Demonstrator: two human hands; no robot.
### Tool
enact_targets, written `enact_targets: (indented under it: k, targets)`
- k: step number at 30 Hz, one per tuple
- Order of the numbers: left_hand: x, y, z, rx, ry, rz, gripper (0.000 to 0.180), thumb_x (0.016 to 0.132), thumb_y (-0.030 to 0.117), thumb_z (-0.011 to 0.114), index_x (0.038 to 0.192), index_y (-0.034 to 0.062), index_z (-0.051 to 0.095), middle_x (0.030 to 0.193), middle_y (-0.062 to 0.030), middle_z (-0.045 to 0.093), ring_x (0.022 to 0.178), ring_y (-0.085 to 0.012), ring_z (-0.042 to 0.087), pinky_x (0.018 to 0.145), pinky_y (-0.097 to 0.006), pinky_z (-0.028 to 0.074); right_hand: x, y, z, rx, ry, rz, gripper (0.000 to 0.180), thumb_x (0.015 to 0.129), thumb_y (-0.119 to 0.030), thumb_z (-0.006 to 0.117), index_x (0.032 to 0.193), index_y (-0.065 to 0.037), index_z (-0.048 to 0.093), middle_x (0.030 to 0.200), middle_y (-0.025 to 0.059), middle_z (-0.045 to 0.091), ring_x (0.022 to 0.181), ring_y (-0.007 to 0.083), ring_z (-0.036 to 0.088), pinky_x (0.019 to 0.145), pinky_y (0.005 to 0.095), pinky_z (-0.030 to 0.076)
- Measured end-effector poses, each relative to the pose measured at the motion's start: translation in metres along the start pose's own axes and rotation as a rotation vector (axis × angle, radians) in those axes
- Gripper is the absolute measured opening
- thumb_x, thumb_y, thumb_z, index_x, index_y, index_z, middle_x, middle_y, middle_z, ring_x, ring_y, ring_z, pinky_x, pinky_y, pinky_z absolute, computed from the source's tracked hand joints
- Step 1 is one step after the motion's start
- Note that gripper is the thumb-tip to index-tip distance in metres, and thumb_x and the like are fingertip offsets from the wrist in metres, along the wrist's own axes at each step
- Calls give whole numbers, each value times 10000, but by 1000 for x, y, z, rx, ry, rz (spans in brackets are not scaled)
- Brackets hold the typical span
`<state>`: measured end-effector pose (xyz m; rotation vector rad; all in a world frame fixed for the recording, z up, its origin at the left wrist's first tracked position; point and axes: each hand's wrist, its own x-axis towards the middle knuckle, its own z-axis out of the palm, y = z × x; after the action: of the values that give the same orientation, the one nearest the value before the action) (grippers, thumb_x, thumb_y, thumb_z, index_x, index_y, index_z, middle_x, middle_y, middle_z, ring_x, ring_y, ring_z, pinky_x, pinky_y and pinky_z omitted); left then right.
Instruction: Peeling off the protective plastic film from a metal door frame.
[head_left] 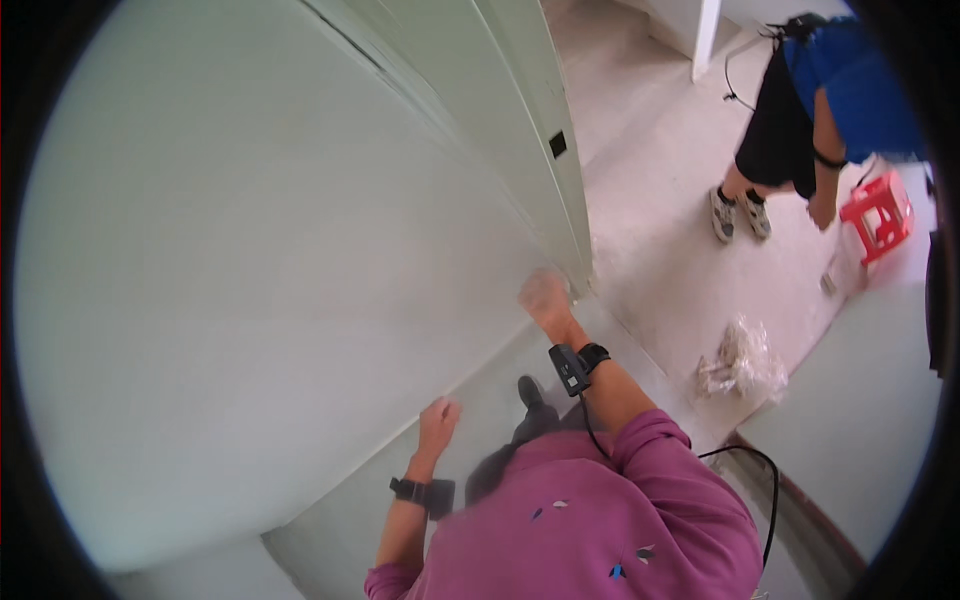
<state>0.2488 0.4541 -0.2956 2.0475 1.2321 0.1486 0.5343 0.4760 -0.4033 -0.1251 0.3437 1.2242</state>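
My right hand (pixel 547 293) is raised near the corner of the pale wall (pixel 280 230), close to the foot of the light green door frame (pixel 570 200). Motion smears its fingers, so whether it holds or touches anything does not show. My left hand (pixel 438 418) hangs lower, in front of the same wall, with its fingers curled closed. Anything inside that fist is too small or hidden to make out. Both wrists carry a black strap with a small dark box (pixel 570 370); a cable runs from the right one.
Through the doorway a person in a blue top (pixel 860 90) stands on the pale floor (pixel 650 150). Beside them is a red plastic stool (pixel 880 217). Crumpled clear plastic wrap (pixel 742 362) lies on the floor to my right. A black cable (pixel 770 480) loops by my right side.
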Motion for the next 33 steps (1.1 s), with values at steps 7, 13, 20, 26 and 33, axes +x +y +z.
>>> enact_targets:
  k: [7, 13, 20, 26, 33]
  targets:
    - [80, 11, 3, 100, -198, 248, 172, 757, 140, 453, 660, 5, 499, 579, -54, 520, 508, -105, 490, 489, -230, 397, -63, -3, -60, -332, 149, 123, 108, 772, -141, 394, 670, -106, 398, 643, 2, 416, 580, 109, 418, 494, 235, 345]
    - [106, -2, 20, 76, -405, 238, 183, 759, 155, 445, 663, 5, 490, 585, -47, 511, 512, -102, 483, 494, -227, 397, -59, -10, -71, -165, 476, -117, 263, 799, -273, 381, 930, -57, 456, 818, 23, 460, 782, 151, 437, 686, 289, 370]
    - [121, -21, 19, 198, -550, 240, 199, 761, 174, 440, 671, 4, 492, 594, -53, 520, 518, -112, 494, 499, -234, 400, 7, -14, -24, 192, 111, -195, 370, 782, -323, 406, 984, -14, 404, 846, 76, 474, 735, 182, 474, 624, 285, 409]
    - [124, -45, -10, 254, -570, 76, 198, 758, 175, 445, 670, 4, 491, 592, -50, 513, 516, -111, 487, 501, -235, 404, 66, -10, -21, 627, -176, -298, 229, 807, -313, 379, 716, -114, 445, 647, -7, 418, 614, 103, 436, 552, 234, 385]
    - [119, -46, -26, 124, -502, -3, 171, 744, 175, 456, 688, 14, 473, 554, -96, 456, 511, -140, 428, 502, -269, 376, 87, -8, -22, 693, 14, -455, 130, 701, -95, 472, 613, -95, 376, 564, -19, 368, 472, 82, 364, 443, 199, 332]
